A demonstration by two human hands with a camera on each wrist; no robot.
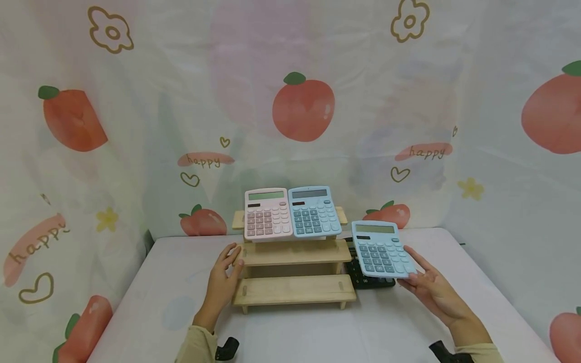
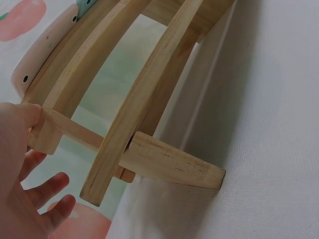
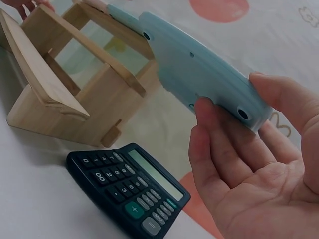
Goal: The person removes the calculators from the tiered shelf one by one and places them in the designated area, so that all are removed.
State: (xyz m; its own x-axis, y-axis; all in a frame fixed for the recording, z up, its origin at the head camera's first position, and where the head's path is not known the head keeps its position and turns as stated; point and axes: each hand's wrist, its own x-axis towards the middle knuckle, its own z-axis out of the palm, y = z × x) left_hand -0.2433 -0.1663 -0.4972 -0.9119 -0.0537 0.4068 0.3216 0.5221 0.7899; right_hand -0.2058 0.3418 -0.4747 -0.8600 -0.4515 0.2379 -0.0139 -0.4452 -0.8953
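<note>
My right hand (image 1: 438, 292) pinches a light blue calculator (image 1: 379, 247) by its lower right corner, thumb on one side and fingers behind it. It is held up beside the wooden tiered rack (image 1: 295, 290), keys facing me; the right wrist view shows its back (image 3: 199, 64). My left hand (image 1: 222, 280) grips the left end of the rack's middle board (image 2: 55, 134) between thumb and index finger, with the other fingers spread loose. On the top tier a pink calculator (image 1: 268, 214) and another blue calculator (image 1: 314, 212) lean side by side.
A black calculator (image 3: 132, 191) lies on the white tabletop (image 1: 181, 282) just right of the rack, partly covered by the held one in the head view. Behind stands a fruit-printed cloth backdrop (image 1: 363, 91), with similar cloth at both sides.
</note>
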